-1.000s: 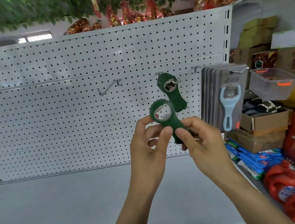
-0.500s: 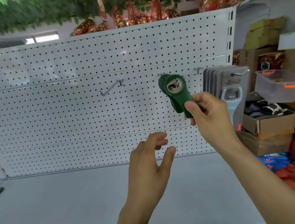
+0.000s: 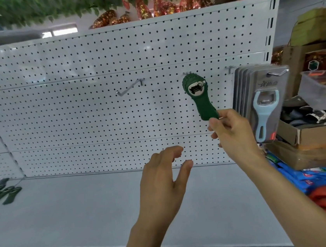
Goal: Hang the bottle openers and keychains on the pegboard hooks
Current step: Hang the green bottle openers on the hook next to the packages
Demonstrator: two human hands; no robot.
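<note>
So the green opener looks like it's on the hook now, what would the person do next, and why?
Probably let go. The right hand pinches only the bottom tip of the green bottle opener, whose ring already sits over the middle hook. The open left hand would then likely reach for the spare green openers lying on the shelf at far left.

Right hand [image 3: 233, 129] pinches a green bottle opener [image 3: 199, 96] hanging on a pegboard hook [image 3: 202, 82].
</note>
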